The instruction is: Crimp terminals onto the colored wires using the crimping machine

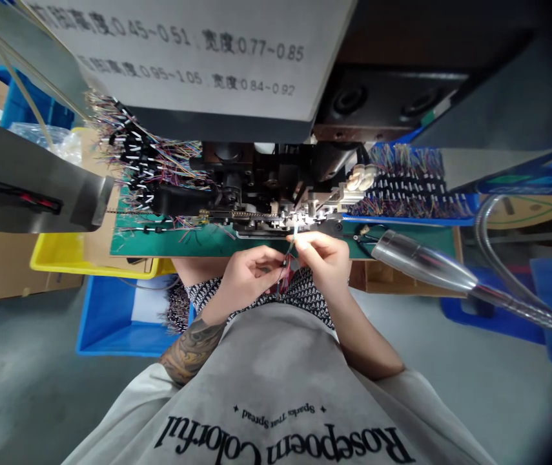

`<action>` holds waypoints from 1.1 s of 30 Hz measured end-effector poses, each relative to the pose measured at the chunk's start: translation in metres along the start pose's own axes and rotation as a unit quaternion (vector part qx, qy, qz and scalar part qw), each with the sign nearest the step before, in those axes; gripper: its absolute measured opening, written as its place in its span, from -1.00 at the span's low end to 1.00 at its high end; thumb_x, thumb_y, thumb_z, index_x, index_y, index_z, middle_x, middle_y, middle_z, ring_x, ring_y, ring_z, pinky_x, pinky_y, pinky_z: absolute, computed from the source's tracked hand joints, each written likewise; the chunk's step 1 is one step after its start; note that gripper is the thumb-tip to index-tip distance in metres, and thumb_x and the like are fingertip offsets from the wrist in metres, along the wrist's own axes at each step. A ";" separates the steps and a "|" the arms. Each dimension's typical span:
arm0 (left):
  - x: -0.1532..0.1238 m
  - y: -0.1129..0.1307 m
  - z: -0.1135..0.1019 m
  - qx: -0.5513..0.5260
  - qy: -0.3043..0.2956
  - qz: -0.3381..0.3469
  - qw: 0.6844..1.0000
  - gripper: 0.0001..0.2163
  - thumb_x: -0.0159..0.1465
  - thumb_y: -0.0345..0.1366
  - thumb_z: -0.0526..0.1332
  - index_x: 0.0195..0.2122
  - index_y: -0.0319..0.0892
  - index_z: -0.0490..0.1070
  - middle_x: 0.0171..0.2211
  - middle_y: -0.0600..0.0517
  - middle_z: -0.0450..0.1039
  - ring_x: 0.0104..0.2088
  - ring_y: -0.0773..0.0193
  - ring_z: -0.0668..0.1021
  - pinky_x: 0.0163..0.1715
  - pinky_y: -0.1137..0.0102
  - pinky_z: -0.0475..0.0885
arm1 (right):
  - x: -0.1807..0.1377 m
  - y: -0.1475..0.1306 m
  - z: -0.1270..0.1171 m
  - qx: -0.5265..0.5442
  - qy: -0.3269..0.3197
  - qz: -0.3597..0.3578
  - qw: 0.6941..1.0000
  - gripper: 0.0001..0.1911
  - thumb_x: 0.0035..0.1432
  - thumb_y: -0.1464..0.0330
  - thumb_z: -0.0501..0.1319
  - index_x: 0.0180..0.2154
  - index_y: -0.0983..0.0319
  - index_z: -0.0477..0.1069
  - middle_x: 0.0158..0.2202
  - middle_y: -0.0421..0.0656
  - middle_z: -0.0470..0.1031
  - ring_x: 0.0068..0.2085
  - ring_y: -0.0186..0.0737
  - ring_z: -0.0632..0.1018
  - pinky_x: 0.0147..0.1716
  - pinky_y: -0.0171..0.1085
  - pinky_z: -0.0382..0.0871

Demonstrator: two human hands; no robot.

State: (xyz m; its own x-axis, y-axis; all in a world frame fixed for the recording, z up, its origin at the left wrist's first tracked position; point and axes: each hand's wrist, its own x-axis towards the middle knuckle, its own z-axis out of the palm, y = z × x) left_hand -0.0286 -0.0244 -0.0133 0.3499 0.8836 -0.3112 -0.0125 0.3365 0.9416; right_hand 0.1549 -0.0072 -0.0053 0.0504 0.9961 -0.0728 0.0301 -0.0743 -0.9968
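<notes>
My left hand [249, 274] is pinched shut on a small bundle of thin coloured wires [284, 274] just below the machine. My right hand [325, 257] pinches one pale wire [294, 234] and holds its tip up at the metal crimping head [299, 216] of the terminal machine [266, 181]. Both hands sit close together over my lap, at the front edge of the green work surface [159, 240]. A strip of terminals [169, 213] runs into the head from the left.
Piles of finished wires lie on the left [135, 161] and on a blue tray at the right [406, 187]. A flexible metal lamp arm [430, 265] crosses at the right. A yellow bin [62, 255] and a blue bin [111, 316] stand lower left.
</notes>
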 end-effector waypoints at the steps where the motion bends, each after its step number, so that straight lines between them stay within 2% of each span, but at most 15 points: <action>1: 0.000 0.001 0.000 0.011 0.009 0.005 1.000 -0.74 0.27 -0.12 0.45 -0.13 -0.17 0.60 -0.27 -0.08 0.69 -0.42 0.25 0.67 -0.58 0.46 0.54 | -0.001 0.002 -0.001 0.001 0.000 0.005 1.000 -0.76 0.20 0.17 0.35 -0.28 0.19 0.69 -0.60 -0.26 0.41 -0.56 -0.39 0.32 -0.54 -0.31 0.18; 4: -0.002 0.004 0.001 0.050 0.041 0.028 0.998 -0.78 0.27 -0.15 0.44 -0.16 -0.17 0.60 -0.28 -0.06 0.68 -0.38 0.25 0.68 -0.57 0.49 0.54 | -0.005 0.003 -0.003 0.000 0.008 0.002 1.000 -0.78 0.20 0.18 0.35 -0.30 0.18 0.66 -0.60 -0.28 0.37 -0.55 -0.39 0.30 -0.54 -0.32 0.18; 8: -0.004 0.005 0.003 0.121 0.096 0.067 0.986 -0.81 0.28 -0.17 0.43 -0.16 -0.15 0.61 -0.29 -0.03 0.67 -0.45 0.33 0.62 -0.57 0.51 0.50 | -0.013 -0.005 -0.008 -0.027 0.037 -0.026 0.999 -0.80 0.18 0.23 0.38 -0.43 0.20 0.56 -0.59 -0.29 0.32 -0.55 -0.41 0.27 -0.55 -0.32 0.15; 12: -0.007 0.010 0.005 0.181 0.130 0.096 0.970 -0.83 0.30 -0.19 0.42 -0.16 -0.13 0.63 -0.23 -0.03 0.67 -0.45 0.37 0.58 -0.55 0.52 0.47 | -0.022 -0.014 -0.013 -0.048 -0.006 -0.019 0.999 -0.86 0.19 0.28 0.40 -0.39 0.19 0.57 -0.63 -0.33 0.23 -0.58 -0.44 0.18 -0.60 -0.34 0.06; 18: -0.009 0.016 0.008 0.211 0.136 0.108 0.962 -0.85 0.31 -0.19 0.40 -0.16 -0.11 0.63 -0.23 -0.01 0.65 -0.57 0.45 0.47 -0.61 0.52 0.38 | -0.025 -0.017 -0.017 -0.067 -0.045 -0.004 0.997 -0.88 0.19 0.28 0.42 -0.35 0.18 0.62 -0.65 -0.34 0.24 -0.59 -0.45 0.17 -0.61 -0.32 0.06; 26: -0.008 0.013 0.007 0.214 0.132 0.116 0.961 -0.87 0.31 -0.23 0.38 -0.17 -0.12 0.63 -0.21 -0.02 0.65 -0.52 0.41 0.51 -0.58 0.51 0.42 | -0.022 -0.017 -0.018 -0.096 -0.052 -0.010 0.994 -0.83 0.23 0.30 0.38 -0.41 0.20 0.57 -0.63 -0.32 0.27 -0.58 -0.45 0.18 -0.60 -0.32 0.06; 30: -0.008 0.010 0.008 0.211 0.131 0.113 0.962 -0.86 0.31 -0.25 0.38 -0.14 -0.13 0.64 -0.21 -0.04 0.67 -0.37 0.31 0.64 -0.49 0.49 0.53 | -0.020 -0.021 -0.020 -0.149 -0.031 -0.082 0.985 -0.84 0.25 0.36 0.35 -0.42 0.20 0.57 -0.56 -0.27 0.33 -0.50 -0.37 0.33 -0.51 -0.29 0.18; 33: -0.008 0.010 0.009 0.210 0.123 0.104 0.964 -0.82 0.30 -0.28 0.37 -0.08 -0.12 0.64 -0.22 -0.03 0.69 -0.34 0.27 0.69 -0.44 0.46 0.59 | -0.020 -0.022 -0.019 -0.180 -0.019 -0.133 0.974 -0.83 0.26 0.41 0.31 -0.42 0.20 0.53 -0.51 -0.25 0.37 -0.44 -0.34 0.37 -0.46 -0.27 0.21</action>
State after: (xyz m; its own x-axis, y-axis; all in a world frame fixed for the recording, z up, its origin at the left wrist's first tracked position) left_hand -0.0229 -0.0307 0.0000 0.1469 0.9856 -0.0832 0.3406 0.0286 0.9398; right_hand 0.1720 -0.0267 0.0188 -0.0443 0.9831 0.1776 0.3860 0.1808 -0.9046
